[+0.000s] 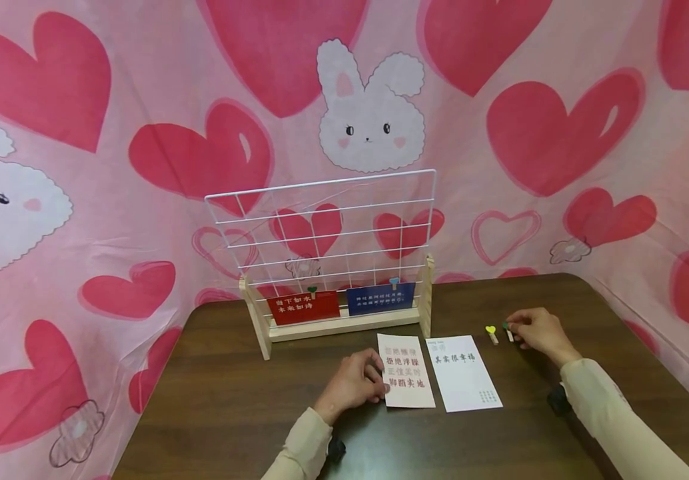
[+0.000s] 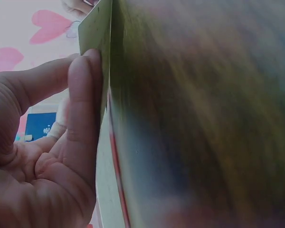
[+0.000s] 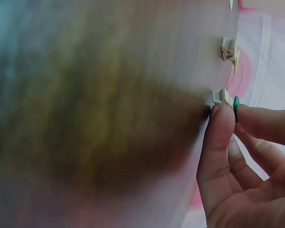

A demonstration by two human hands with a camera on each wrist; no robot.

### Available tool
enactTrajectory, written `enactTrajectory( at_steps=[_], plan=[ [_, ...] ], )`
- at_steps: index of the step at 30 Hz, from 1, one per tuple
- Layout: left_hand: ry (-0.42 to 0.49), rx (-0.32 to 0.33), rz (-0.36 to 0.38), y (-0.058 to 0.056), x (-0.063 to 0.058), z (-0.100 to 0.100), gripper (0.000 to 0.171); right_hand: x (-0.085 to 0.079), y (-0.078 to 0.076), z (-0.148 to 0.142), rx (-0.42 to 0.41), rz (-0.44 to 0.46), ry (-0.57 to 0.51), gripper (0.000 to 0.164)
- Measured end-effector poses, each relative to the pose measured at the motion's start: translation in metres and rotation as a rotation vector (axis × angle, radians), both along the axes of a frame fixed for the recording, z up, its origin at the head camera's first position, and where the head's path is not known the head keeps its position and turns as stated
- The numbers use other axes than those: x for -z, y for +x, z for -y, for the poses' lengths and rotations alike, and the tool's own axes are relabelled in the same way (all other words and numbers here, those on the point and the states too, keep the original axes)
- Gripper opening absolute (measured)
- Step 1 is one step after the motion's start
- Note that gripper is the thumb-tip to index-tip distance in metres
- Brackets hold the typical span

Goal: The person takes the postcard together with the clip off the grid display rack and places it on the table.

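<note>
At the left edge of a cream card (image 1: 406, 395) with red and grey writing, my left hand (image 1: 353, 381) pinches the card between thumb and fingers. The left wrist view shows that card (image 2: 96, 33) nearly edge-on, tilted beside the fingertips. Farther right, my right hand (image 1: 541, 333) pinches a small wooden clip (image 1: 509, 333) with a green heart on it. In the right wrist view its green heart (image 3: 236, 105) lies at the thumb and forefinger. A clip with a yellow heart (image 1: 492, 335) lies just left of it. A white card (image 1: 461, 380) lies beside the cream card.
Behind the cards stands a white wire grid (image 1: 320, 237) on a wooden base (image 1: 344, 325). A red card (image 1: 320, 311) hangs low on it by a green-heart clip (image 1: 312, 291), a blue card (image 1: 374, 303) by a blue-heart clip (image 1: 394, 283). A pink heart-patterned cloth surrounds the brown table (image 1: 212, 400).
</note>
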State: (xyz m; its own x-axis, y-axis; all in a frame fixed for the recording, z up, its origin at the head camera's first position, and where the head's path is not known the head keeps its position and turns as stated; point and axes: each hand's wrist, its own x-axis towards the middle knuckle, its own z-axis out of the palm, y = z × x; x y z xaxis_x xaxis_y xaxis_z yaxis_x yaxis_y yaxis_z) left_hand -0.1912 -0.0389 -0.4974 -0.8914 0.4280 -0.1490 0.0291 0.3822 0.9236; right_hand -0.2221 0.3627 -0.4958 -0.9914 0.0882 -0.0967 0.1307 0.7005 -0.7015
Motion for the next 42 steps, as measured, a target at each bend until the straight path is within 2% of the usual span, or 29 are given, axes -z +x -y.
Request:
enactTrajectory(
  at_steps=[10,20,26,37,42],
  plan=[
    [-0.039,0.077,0.036,0.0035,0.0002,0.0005,0.022,-0.001,-0.008,0.0006,-0.039,0.065,-0.021,0.025],
    [-0.057,0.095,0.087,0.0074,-0.0015,0.0016,0.02,0.0008,-0.0098,0.001,-0.03,0.073,-0.041,0.024],
    [-0.095,0.087,0.085,0.0079,-0.003,0.0012,0.018,-0.0004,-0.0088,0.0015,-0.033,0.08,-0.046,0.024],
    [-0.17,0.091,0.016,0.0083,-0.0061,0.0027,0.023,-0.0015,-0.007,0.0028,-0.031,0.08,-0.034,0.028],
    [-0.203,0.078,-0.062,0.0053,-0.0066,0.0057,0.023,-0.0006,-0.0019,0.0071,-0.019,-0.015,0.042,0.027]
  ],
)
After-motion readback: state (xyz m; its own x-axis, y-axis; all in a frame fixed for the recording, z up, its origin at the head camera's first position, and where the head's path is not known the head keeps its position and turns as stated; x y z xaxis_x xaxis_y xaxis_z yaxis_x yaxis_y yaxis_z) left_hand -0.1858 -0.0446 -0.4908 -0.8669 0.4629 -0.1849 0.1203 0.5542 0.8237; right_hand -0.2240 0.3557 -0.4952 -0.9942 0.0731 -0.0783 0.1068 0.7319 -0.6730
